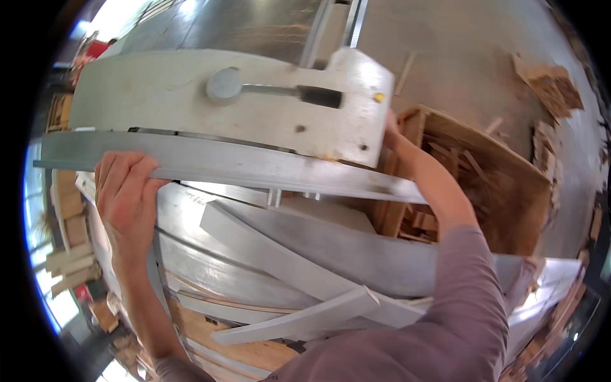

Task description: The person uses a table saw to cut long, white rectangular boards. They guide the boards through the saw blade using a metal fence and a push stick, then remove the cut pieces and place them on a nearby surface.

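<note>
A large cream-coloured machine housing (159, 95) fills the upper middle, with a lever (273, 90) that ends in a black grip and a round knob. Along its near side runs a long grey metal rail (254, 164). My left hand (127, 197) is closed on the left part of this rail, its fingers curled over the metal. At the housing's right end, my right hand (391, 132) reaches round the edge; the housing hides its fingers. Below the rail, several pale boards (273, 254) lie crossed on the metal machine table (184, 251).
A wooden bin (515, 178) full of wood offcuts stands at the right, close to my right forearm. Scrap wood (550, 86) lies on the concrete floor beyond it. Stacked timber (70, 267) is at the far left.
</note>
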{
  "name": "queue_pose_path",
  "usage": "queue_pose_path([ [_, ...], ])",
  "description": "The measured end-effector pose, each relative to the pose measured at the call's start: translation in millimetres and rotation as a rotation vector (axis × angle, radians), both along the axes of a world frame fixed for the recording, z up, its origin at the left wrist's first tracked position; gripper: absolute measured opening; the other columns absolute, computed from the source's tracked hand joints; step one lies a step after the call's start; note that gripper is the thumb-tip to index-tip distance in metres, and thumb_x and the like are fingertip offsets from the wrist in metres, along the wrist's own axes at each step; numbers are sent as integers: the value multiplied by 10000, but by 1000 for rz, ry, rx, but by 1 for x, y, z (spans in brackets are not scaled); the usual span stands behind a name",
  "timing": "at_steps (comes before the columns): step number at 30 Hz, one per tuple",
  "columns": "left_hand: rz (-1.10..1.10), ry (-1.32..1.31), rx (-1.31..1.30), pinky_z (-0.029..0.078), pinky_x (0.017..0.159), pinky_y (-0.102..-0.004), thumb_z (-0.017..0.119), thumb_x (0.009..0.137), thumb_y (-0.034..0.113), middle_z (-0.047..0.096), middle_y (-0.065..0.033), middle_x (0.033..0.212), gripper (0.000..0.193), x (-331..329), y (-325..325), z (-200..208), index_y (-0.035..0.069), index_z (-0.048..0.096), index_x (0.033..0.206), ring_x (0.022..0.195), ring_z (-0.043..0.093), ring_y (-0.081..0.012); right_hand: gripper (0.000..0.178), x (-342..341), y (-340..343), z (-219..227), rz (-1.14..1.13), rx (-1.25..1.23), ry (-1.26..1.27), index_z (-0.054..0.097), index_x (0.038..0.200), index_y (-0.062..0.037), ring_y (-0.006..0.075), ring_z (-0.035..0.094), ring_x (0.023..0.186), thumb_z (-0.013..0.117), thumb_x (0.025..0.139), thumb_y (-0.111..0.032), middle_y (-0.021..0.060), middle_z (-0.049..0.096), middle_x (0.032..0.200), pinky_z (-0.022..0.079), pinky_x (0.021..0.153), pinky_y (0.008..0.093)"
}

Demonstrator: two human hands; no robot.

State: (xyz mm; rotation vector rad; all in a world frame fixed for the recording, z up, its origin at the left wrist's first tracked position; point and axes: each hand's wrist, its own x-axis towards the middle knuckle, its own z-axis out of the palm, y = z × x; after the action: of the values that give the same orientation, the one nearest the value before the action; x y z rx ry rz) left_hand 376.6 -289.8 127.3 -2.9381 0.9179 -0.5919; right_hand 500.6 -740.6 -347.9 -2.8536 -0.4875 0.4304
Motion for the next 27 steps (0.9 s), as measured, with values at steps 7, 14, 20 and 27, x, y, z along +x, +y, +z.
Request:
queue_pose_path([
  [7,-170,-54,-56,511,814,-410,789,691,70,625,-70,891,198,11,7,-6,50,667,845,916,618,-281,435,-23,-22,34,277,-148,-174,674,1233,-82,374,660,1154,694,867,-316,176,674,1308,549,946,476],
  [14,-23,-78,79,519,876,-401,702,755,179,664,-72,832,69,-3,14,-5,117,708,725,983,644,-258,310,-103,13,220,-111,-107,-194,706,1108,-44,355,683,1038,714,891,-265,177,701,1167,545,854,482],
  [20,0,-239,-179,505,944,-388,695,760,176,686,-116,969,129,-54,16,22,67,735,817,1045,635,-281,442,-305,78,342,109,391,-191,656,1161,-44,346,630,1017,839,800,-221,152,654,1113,518,864,470],
  [27,343,440,-545,471,1056,-475,851,801,325,602,-148,1344,578,-318,83,-81,146,653,1314,1272,553,-366,810,-411,143,348,448,212,-157,583,1267,-50,368,578,1095,957,562,-184,126,589,1205,480,919,481],
])
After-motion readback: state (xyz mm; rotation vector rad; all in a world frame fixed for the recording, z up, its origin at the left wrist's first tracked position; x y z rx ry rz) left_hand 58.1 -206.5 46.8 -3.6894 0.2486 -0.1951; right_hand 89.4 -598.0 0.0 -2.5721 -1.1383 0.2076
